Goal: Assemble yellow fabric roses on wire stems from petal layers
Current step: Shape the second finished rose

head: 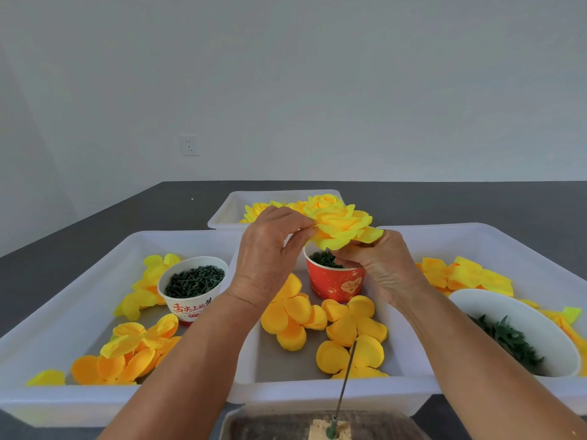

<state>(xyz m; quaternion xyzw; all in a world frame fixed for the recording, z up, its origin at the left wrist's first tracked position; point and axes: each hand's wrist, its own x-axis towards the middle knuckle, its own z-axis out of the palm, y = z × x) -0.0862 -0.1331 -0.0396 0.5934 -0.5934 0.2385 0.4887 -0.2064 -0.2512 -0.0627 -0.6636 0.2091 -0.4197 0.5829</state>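
White wall socket (189,145) on wall behind dark table (476,201).

There is only one view, from a camera worn on the person's head. It looks forward and slightly down over the dark table (476,201) toward the white wall (286,74) at 12 o'clock. The view is wide-angle and near: both forearms enter from 6 o'clock, and the white trays (79,404) fill the lower half.

Craft workbench: white trays (95,404) of yellow petals (349,328), cups of green parts (193,281).
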